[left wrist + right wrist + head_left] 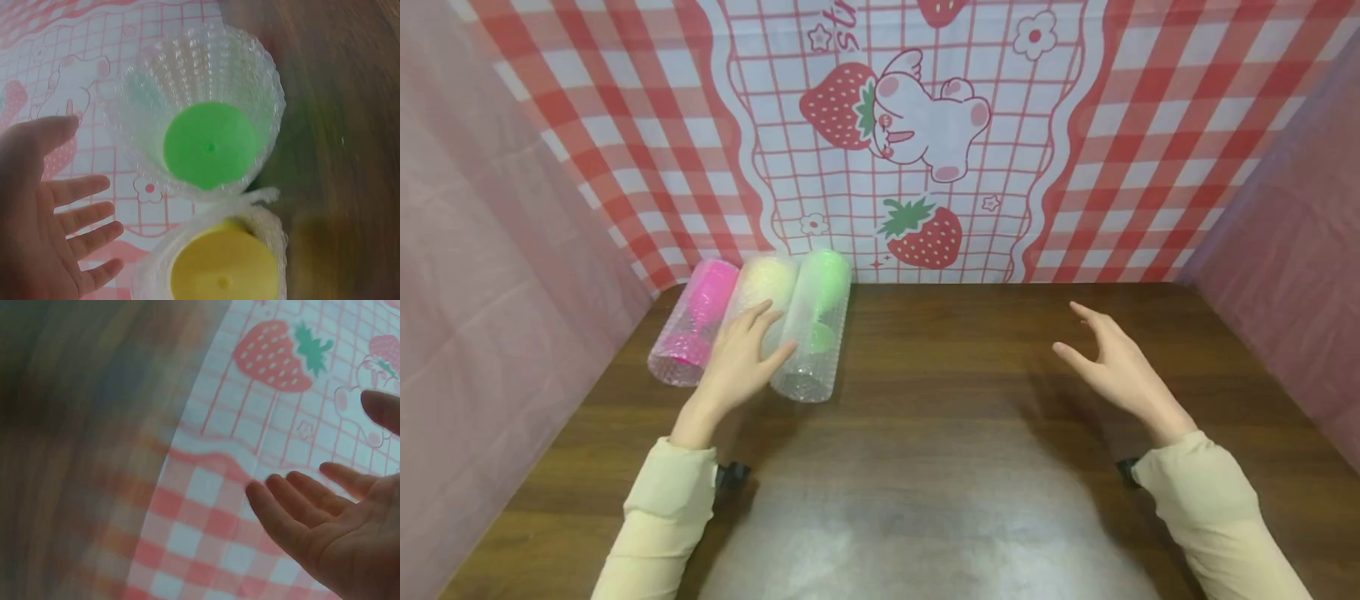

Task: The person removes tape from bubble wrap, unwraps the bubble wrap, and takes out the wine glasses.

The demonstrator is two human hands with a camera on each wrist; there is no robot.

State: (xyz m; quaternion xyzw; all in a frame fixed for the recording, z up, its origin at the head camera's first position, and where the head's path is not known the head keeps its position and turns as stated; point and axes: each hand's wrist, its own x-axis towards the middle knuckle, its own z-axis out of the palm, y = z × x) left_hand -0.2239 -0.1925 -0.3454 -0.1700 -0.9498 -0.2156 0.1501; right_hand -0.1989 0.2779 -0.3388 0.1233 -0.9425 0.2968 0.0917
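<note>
Three rolls of clear bubble wrap lie side by side at the back left of the table. Inside are a pink goblet-shaped item (711,293), a pale yellow item (767,277) and a green goblet-shaped item (830,283). My left hand (737,358) hovers over the yellow one, fingers spread and holding nothing. In the left wrist view, round green base (211,147) and yellow base (224,265) show through the wraps' near ends. Far to the right, my right hand (1120,367) is above the tabletop, fingers extended and thumb apart, with nothing in it.
The dark wooden table (940,417) meets a red-and-white checked cloth (1150,167) with strawberry prints behind it. Pink curtains (1292,217) hang on both sides. The rolls lie close to the back cloth.
</note>
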